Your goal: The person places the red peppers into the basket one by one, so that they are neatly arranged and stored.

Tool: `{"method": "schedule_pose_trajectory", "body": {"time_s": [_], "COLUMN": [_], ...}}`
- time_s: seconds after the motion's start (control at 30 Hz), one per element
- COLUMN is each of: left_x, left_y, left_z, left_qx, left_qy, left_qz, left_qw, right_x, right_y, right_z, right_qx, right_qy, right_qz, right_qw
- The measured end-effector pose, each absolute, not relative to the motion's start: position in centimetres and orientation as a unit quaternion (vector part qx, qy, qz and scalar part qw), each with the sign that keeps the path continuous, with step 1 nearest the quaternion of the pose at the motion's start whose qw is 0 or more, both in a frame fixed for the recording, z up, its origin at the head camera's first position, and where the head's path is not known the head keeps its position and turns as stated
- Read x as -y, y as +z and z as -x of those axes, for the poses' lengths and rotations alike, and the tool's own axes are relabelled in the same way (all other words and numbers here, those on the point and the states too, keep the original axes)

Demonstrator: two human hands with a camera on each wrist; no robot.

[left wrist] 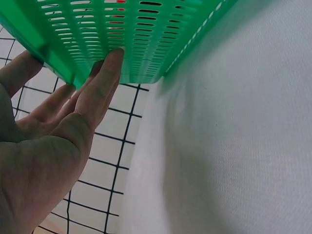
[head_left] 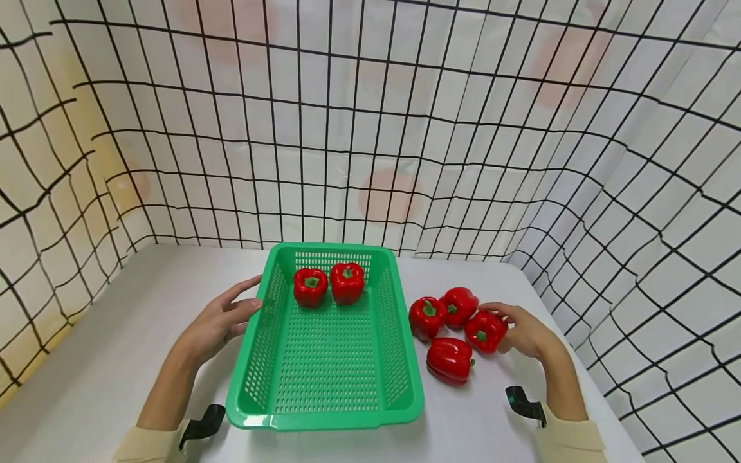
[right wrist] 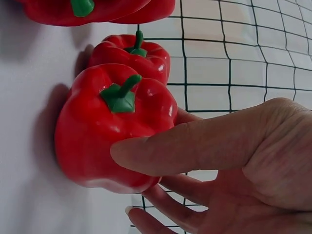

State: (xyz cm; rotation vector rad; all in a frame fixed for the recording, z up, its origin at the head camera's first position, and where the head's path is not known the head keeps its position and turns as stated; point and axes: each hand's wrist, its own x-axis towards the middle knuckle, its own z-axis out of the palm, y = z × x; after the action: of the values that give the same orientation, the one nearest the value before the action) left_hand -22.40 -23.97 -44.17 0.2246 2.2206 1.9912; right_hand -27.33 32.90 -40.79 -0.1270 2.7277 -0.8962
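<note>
A green plastic basket (head_left: 325,421) stands on the white table, with two red bell peppers (head_left: 310,287) at its far end. My left hand (head_left: 221,321) touches the basket's left side; in the left wrist view its fingers (left wrist: 100,87) lie fairly straight against the slotted wall. To the right of the basket, my right hand (head_left: 523,331) grips a red bell pepper (right wrist: 109,141). Its thumb presses the near side, while the other fingers reach behind and are partly hidden. This pepper sits on the table beside several other red peppers (head_left: 449,360).
Black wire grid panels (head_left: 359,128) stand at the back and both sides of the table (head_left: 168,283), with pale sheeting behind them. Dark wrist devices (head_left: 202,424) are worn on both arms. The basket's right wall rises between the loose peppers and its inside.
</note>
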Motion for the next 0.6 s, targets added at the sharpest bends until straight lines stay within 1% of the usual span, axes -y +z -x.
{"method": "schedule_pose_trajectory", "body": {"time_s": [0.2, 0.4, 0.6], "left_x": [24.09, 24.24, 24.13], "left_y": [-44.16, -44.0, -44.06], "left_z": [22.34, 22.33, 22.65], "left_qx": [-0.74, -0.748, -0.741], "left_qy": [0.664, 0.655, 0.663], "left_qz": [-0.07, -0.073, -0.074], "left_qw": [0.075, 0.072, 0.081], "right_x": [-32.9, -32.76, -32.93], "right_y": [-40.68, -40.44, -40.27], "right_z": [27.49, 27.49, 27.25], "right_qx": [-0.944, -0.941, -0.946], "right_qy": [-0.302, -0.309, -0.298], "right_qz": [0.058, 0.038, 0.018], "right_qw": [0.121, 0.128, 0.128]}}
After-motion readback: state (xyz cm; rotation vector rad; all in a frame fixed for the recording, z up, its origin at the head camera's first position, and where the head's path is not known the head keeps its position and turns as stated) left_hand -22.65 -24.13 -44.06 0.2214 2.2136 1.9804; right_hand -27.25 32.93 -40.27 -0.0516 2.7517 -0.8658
